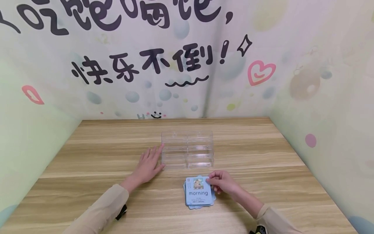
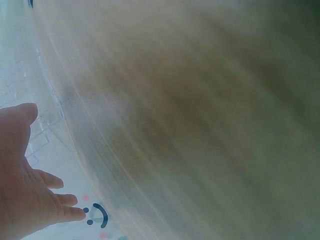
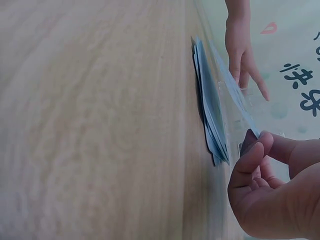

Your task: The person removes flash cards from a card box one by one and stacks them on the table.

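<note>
Nearest the person, a small stack of blue picture cards (image 1: 199,193) lies on the wooden table (image 1: 87,195), just in front of the body and slightly to the right. The top card (image 1: 198,191) shows a little drawing of a building above the printed word "morning". The cards below it are fanned slightly, so their blue edges peek out on the left and bottom sides.

The right hand (image 1: 223,182) sits at the stack's right edge. Its thumb and forefinger pinch the upper right corner of the top card, the other fingers curled in behind. The right wrist view shows that corner lifted off the stack (image 3: 210,115), with the thumb (image 3: 247,160) pressed against the card's edge. How many cards sit in the stack cannot be told.

Further out and to the left, the left hand (image 1: 149,164) lies flat on the table, palm down, fingers straight and slightly spread, gripping nothing. Its fingertips touch the left wall of a clear plastic organizer (image 1: 187,149). In the left wrist view the hand (image 2: 22,175) appears open, though the rest of that picture is blurred.

The organizer stands just beyond the cards, near the middle of the table. It is transparent, divided into 2 columns of stepped compartments.

Behind the table rises a pastel wall (image 1: 263,48) with black Chinese lettering, a pink heart (image 1: 261,72) and bubbles.
</note>
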A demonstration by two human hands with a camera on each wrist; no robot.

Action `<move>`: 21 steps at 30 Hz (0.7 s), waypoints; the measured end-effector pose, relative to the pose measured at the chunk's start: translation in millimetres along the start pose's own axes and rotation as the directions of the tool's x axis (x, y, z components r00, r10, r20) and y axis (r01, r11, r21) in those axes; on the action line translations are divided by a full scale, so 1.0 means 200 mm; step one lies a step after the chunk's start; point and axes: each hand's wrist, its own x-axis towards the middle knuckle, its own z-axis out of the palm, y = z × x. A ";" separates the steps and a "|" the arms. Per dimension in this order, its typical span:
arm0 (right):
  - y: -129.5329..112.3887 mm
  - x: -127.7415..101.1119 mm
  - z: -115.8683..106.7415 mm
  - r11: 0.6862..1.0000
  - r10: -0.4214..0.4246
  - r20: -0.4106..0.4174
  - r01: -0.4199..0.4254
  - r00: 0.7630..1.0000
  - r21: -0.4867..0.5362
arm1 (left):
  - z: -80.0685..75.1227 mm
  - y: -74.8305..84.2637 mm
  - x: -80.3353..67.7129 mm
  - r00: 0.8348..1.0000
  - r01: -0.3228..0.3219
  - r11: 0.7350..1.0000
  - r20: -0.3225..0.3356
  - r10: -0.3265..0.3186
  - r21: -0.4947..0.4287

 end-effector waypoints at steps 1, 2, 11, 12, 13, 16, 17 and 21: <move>0.00 0.00 0.00 1.000 0.004 -0.002 -0.004 1.000 0.001 | 0.00 0.00 0.00 1.000 0.000 1.000 0.000 0.000 0.001; 0.00 0.00 0.00 1.000 0.007 -0.002 -0.007 1.000 -0.001 | 0.00 0.00 0.00 1.000 -0.001 1.000 0.001 0.001 0.001; 0.00 0.00 0.01 0.999 0.015 -0.013 -0.015 1.000 -0.029 | 0.00 0.00 0.00 1.000 -0.006 1.000 -0.003 0.006 -0.003; 0.00 0.00 0.01 0.999 0.015 -0.015 -0.015 1.000 -0.032 | 0.00 0.00 0.00 1.000 -0.007 1.000 -0.003 0.007 -0.003; 0.00 0.00 0.01 0.999 0.015 -0.018 -0.016 1.000 -0.036 | 0.00 0.00 0.00 1.000 -0.008 1.000 -0.004 0.008 -0.001; 0.01 0.00 0.02 0.999 0.015 -0.028 -0.016 0.999 -0.050 | 0.00 0.00 0.00 1.000 -0.012 1.000 -0.004 0.012 0.002; 0.01 0.00 0.02 0.998 0.010 -0.033 -0.012 0.999 -0.062 | 0.00 0.00 0.00 1.000 -0.012 1.000 -0.004 0.012 0.003; 0.01 0.00 0.03 0.992 -0.029 -0.054 0.022 0.998 -0.123 | 0.00 0.00 0.00 1.000 -0.011 1.000 -0.003 0.011 0.001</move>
